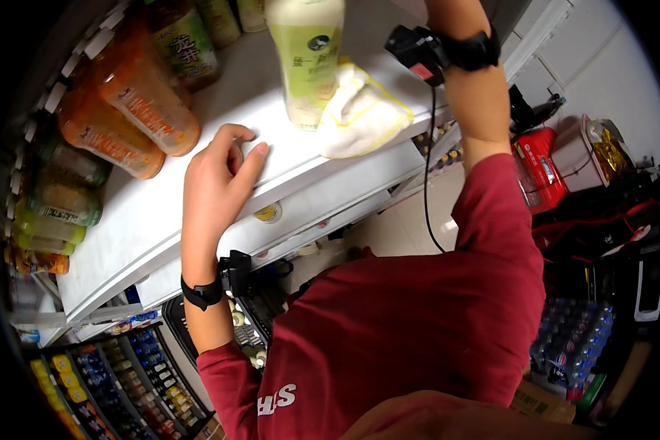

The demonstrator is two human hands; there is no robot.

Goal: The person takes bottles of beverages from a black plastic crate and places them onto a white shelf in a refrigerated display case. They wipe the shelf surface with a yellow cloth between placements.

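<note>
Over a white shelf (137, 220) is my left hand (220, 165), its thumb and index finger apart with nothing between them. Nearest to it on the left stand two bottles of orange drink (148, 107). My right forearm reaches up past the top edge of the picture, so the right hand is out of view. A tall bottle with a pale green label (311, 71) stands upright on the shelf. Against its lower side lies a crumpled white cloth with yellow edging (368, 115). Farther back is a green-labelled tea bottle (181, 47).
Several more drink bottles (63, 203) line the left of the shelf. Lower shelves (319, 203) lie beneath its front edge. A dark crate (179, 330) stands below my left arm. Shrink-wrapped bottles (572, 341) and a red box (542, 165) are on the right.
</note>
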